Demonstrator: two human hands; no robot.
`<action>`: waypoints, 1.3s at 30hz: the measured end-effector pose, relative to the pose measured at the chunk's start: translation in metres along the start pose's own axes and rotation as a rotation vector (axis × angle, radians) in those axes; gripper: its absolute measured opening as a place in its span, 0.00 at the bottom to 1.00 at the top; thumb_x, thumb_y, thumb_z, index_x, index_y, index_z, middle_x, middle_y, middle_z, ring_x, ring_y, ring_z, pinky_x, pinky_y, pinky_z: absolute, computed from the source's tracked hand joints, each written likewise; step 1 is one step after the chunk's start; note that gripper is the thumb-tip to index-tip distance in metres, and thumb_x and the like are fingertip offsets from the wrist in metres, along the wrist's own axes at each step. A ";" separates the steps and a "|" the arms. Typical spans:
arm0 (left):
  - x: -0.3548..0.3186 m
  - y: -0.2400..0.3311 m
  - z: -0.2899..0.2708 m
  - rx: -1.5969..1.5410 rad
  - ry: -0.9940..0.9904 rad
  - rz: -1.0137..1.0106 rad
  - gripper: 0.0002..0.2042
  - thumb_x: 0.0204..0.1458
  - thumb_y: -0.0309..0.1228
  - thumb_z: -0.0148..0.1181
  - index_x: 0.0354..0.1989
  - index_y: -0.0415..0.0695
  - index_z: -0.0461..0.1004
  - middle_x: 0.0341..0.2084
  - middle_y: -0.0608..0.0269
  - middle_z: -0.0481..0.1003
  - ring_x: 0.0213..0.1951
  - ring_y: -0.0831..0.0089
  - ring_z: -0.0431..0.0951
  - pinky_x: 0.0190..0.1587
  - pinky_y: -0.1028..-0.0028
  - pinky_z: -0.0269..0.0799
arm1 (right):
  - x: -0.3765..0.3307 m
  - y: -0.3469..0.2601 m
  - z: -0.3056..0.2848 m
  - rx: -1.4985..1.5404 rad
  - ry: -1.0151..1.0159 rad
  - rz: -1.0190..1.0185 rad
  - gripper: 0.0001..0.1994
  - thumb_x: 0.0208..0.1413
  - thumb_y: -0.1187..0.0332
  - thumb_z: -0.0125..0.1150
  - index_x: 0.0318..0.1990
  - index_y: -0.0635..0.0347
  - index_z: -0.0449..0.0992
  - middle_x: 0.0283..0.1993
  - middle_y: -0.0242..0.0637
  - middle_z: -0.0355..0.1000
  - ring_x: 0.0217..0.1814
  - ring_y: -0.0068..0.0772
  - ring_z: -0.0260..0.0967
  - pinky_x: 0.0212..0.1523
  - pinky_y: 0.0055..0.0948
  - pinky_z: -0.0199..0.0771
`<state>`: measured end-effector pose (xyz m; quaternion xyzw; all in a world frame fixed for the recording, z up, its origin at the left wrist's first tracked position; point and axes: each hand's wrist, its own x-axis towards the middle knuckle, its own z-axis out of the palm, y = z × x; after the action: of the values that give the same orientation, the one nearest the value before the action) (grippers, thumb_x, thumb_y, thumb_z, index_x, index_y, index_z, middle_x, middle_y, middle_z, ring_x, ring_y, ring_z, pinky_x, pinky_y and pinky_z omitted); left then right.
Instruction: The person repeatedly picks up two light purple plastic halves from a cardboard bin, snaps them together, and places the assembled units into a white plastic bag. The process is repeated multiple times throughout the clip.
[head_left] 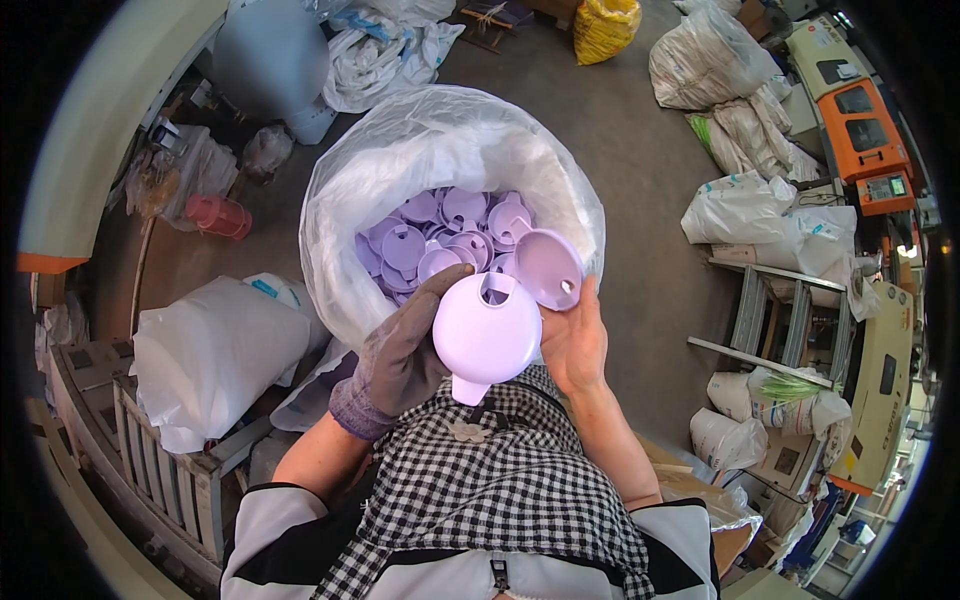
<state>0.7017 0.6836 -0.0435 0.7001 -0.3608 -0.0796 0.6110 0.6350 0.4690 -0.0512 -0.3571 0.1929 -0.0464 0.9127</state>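
Note:
My left hand (405, 345), in a grey work glove, grips a round lilac plastic lid-like piece (487, 335) from its left side. This piece has a notch at its upper edge and a tab pointing toward me. My bare right hand (577, 340) holds a second lilac piece (548, 268), dished and tilted, with a small hole near its rim. The two pieces overlap or nearly touch, and the fingers behind them are partly hidden. Beyond my hands stands a large white plastic sack (345, 215), its mouth wide, with many similar lilac pieces (440, 235) inside.
At the left a stuffed white sack (220, 350) rests by a metal-railed frame (190, 480). A red cylindrical basket (218, 216) lies farther off. Along the right are white sacks (740, 208), a metal stepladder (770, 315) and an orange-and-cream machine (862, 130). A yellow bag (606, 28) stands far ahead.

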 end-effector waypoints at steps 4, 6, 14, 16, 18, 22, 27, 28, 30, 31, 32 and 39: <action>0.009 0.016 -0.005 -0.024 -0.011 -0.029 0.24 0.60 0.21 0.51 0.66 0.31 0.59 0.64 0.49 0.65 0.63 0.67 0.68 0.63 0.69 0.64 | -0.002 0.001 0.005 -0.141 0.074 0.086 0.29 0.70 0.57 0.46 0.70 0.66 0.51 0.66 0.51 0.59 0.67 0.46 0.64 0.65 0.42 0.66; 0.003 0.005 0.002 -0.084 0.012 -0.065 0.23 0.63 0.25 0.48 0.67 0.32 0.59 0.64 0.50 0.65 0.63 0.67 0.68 0.64 0.69 0.63 | -0.003 -0.001 0.015 -0.299 0.135 0.106 0.27 0.70 0.61 0.48 0.70 0.64 0.51 0.64 0.50 0.62 0.65 0.42 0.65 0.62 0.39 0.67; -0.005 -0.006 0.008 -0.554 -0.014 -0.482 0.27 0.66 0.37 0.40 0.71 0.37 0.53 0.65 0.52 0.62 0.64 0.63 0.67 0.65 0.62 0.64 | -0.020 -0.019 0.029 -0.203 -0.274 -0.003 0.26 0.66 0.71 0.54 0.68 0.63 0.54 0.46 0.38 0.72 0.47 0.28 0.71 0.48 0.30 0.75; -0.004 -0.005 0.009 -0.613 -0.016 -0.522 0.27 0.66 0.37 0.40 0.71 0.38 0.52 0.65 0.52 0.63 0.64 0.62 0.67 0.66 0.62 0.64 | -0.024 -0.022 0.035 -0.250 -0.326 -0.036 0.28 0.64 0.74 0.55 0.68 0.63 0.53 0.43 0.37 0.72 0.44 0.26 0.71 0.43 0.28 0.76; -0.003 -0.002 0.010 -0.702 0.004 -0.552 0.27 0.66 0.38 0.40 0.71 0.39 0.51 0.65 0.52 0.63 0.64 0.62 0.67 0.66 0.61 0.64 | -0.027 -0.023 0.040 -0.289 -0.338 -0.052 0.30 0.62 0.76 0.57 0.69 0.63 0.51 0.42 0.36 0.72 0.43 0.25 0.71 0.40 0.27 0.76; 0.002 -0.001 0.006 -0.614 0.006 -0.504 0.26 0.64 0.33 0.42 0.70 0.38 0.54 0.64 0.51 0.64 0.64 0.62 0.67 0.66 0.63 0.64 | -0.026 -0.021 0.042 -0.305 -0.375 -0.074 0.31 0.62 0.78 0.57 0.70 0.62 0.50 0.43 0.36 0.71 0.43 0.25 0.71 0.42 0.26 0.75; 0.016 -0.008 0.010 -1.050 0.156 -0.634 0.22 0.65 0.31 0.47 0.66 0.37 0.62 0.63 0.55 0.66 0.63 0.63 0.68 0.66 0.64 0.64 | -0.025 -0.022 0.031 -0.311 -0.244 -0.090 0.31 0.61 0.78 0.56 0.69 0.58 0.51 0.45 0.36 0.71 0.44 0.25 0.70 0.45 0.27 0.74; 0.023 -0.009 0.011 -0.977 0.165 -0.654 0.23 0.68 0.38 0.40 0.67 0.38 0.61 0.64 0.55 0.65 0.63 0.64 0.68 0.66 0.62 0.64 | -0.026 -0.023 0.028 -0.398 -0.180 -0.097 0.30 0.62 0.77 0.57 0.69 0.58 0.52 0.47 0.36 0.72 0.45 0.26 0.71 0.48 0.28 0.74; 0.018 -0.052 0.002 -0.890 0.181 -0.688 0.24 0.67 0.37 0.39 0.69 0.39 0.59 0.64 0.55 0.65 0.63 0.64 0.67 0.66 0.60 0.63 | -0.037 -0.021 0.014 -0.522 -0.058 -0.161 0.27 0.62 0.74 0.58 0.67 0.59 0.56 0.49 0.38 0.73 0.47 0.26 0.72 0.50 0.29 0.73; 0.023 -0.055 -0.002 -0.881 0.082 -0.654 0.24 0.67 0.37 0.39 0.68 0.39 0.60 0.64 0.54 0.65 0.64 0.61 0.66 0.67 0.59 0.61 | -0.045 -0.019 0.003 -0.562 -0.031 -0.206 0.25 0.62 0.73 0.59 0.65 0.59 0.59 0.50 0.38 0.73 0.48 0.25 0.72 0.50 0.28 0.74; 0.026 -0.065 -0.006 -0.795 0.087 -0.689 0.25 0.66 0.38 0.40 0.69 0.39 0.59 0.64 0.54 0.64 0.65 0.60 0.65 0.68 0.58 0.60 | -0.055 -0.018 -0.007 -0.583 0.002 -0.238 0.22 0.62 0.72 0.59 0.63 0.60 0.62 0.50 0.38 0.74 0.48 0.25 0.73 0.49 0.28 0.74; 0.061 -0.108 0.016 -0.370 0.180 -0.990 0.27 0.62 0.35 0.48 0.71 0.47 0.56 0.68 0.42 0.52 0.69 0.50 0.56 0.69 0.57 0.57 | -0.224 -0.053 -0.045 -0.626 0.400 -0.424 0.12 0.61 0.70 0.59 0.50 0.63 0.71 0.45 0.39 0.75 0.47 0.28 0.74 0.48 0.29 0.75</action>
<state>0.7813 0.6335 -0.1261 0.6713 0.0864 -0.3603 0.6419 0.4145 0.4513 0.0256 -0.6328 0.2934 -0.2406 0.6749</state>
